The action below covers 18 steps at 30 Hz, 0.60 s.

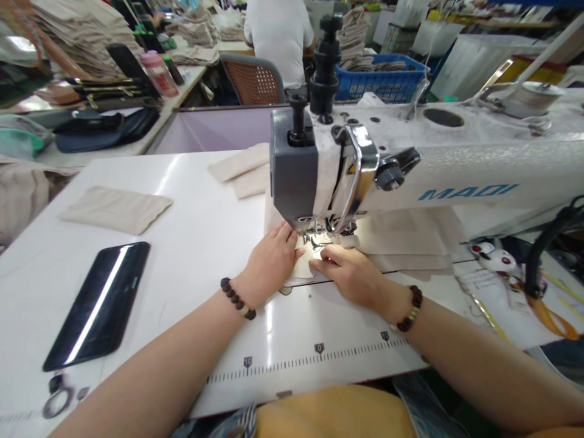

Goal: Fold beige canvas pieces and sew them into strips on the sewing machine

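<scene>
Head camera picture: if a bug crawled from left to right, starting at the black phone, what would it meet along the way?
Phone → left hand → right hand → white toy → orange strap.

Phone (98,304), cloth (303,266) on white table (191,237)

A sewing workshop: industrial sewing machine (456,161), tall cloth stacks (84,33).
</scene>
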{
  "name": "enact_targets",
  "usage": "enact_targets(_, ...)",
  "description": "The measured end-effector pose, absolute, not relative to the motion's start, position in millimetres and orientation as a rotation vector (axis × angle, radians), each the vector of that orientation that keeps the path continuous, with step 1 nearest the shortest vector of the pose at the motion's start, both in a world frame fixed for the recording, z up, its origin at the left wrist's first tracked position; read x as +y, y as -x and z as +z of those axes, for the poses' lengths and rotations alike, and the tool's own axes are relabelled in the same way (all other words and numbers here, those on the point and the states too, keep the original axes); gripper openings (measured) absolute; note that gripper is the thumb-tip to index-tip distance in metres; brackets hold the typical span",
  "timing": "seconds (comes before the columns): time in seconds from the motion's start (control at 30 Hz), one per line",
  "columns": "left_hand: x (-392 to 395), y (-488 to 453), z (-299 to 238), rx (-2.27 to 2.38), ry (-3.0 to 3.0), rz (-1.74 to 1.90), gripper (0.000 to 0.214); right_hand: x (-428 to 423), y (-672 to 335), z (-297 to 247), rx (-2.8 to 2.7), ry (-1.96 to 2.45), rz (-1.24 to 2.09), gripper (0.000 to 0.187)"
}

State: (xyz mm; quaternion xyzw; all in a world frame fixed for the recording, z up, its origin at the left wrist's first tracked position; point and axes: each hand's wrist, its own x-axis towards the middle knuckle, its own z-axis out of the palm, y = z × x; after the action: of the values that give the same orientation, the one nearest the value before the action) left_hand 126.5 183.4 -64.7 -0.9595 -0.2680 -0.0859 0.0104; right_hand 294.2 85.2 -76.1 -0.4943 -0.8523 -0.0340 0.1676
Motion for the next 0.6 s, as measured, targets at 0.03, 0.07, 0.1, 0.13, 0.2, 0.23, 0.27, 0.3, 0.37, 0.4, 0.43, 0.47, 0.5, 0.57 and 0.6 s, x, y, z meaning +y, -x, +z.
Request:
enact_targets(0.03,183,-127,-64,-0.84,2.996,-0.265,0.017,85,-294,-76,-2.422,1.408,-0.097,0.026)
enact_targets(0.07,183,-127,-64,-0.841,2.998,-0.262,0.017,85,-294,-76,-2.418,1.41,-0.095,0.026)
enact_targets(0.1,183,-127,-63,-0.841,2.999,-0.26,0.017,85,-294,-75,-2.417,1.412,-0.089,0.026)
enact_targets(0.13,183,-127,-63,-0.839,3.001,-0.258,0.017,85,-294,-75,-2.416,1.416,-0.082,0.026)
enact_targets(0.2,183,-127,-65,-0.834,2.999,-0.257,0.018,85,-294,-75,-2.417,1.426,-0.068,0.026)
enact_targets(0.23,184,-127,-65,-0.829,2.998,-0.263,0.019,85,-294,-75,-2.419,1.432,-0.061,0.025)
enact_targets(0.27,184,-128,-66,-0.826,2.997,-0.272,0.02,85,-294,-75,-2.417,1.438,-0.056,0.025)
enact_targets(0.3,185,-128,-67,-0.826,2.994,-0.283,0.021,86,-294,-75,-2.412,1.446,-0.055,0.026)
enact_targets(0.37,185,-128,-67,-0.832,2.988,-0.308,0.022,86,-293,-75,-2.398,1.459,-0.069,0.027)
enact_targets(0.4,184,-127,-66,-0.833,2.986,-0.316,0.022,86,-293,-74,-2.395,1.456,-0.079,0.028)
enact_targets(0.43,183,-125,-64,-0.825,2.987,-0.318,0.022,86,-293,-74,-2.394,1.443,-0.09,0.029)
enact_targets(0.47,181,-123,-61,-0.792,2.999,-0.311,0.02,85,-293,-73,-2.398,1.422,-0.096,0.028)
enact_targets(0.5,178,-120,-58,-0.729,3.026,-0.293,0.019,85,-293,-72,-2.408,1.389,-0.094,0.028)
enact_targets(0.57,173,-115,-53,-0.545,3.103,-0.225,0.021,83,-294,-71,-2.431,1.325,-0.072,0.029)
enact_targets(0.6,170,-113,-51,-0.464,3.137,-0.186,0.023,83,-294,-71,-2.44,1.307,-0.061,0.03)
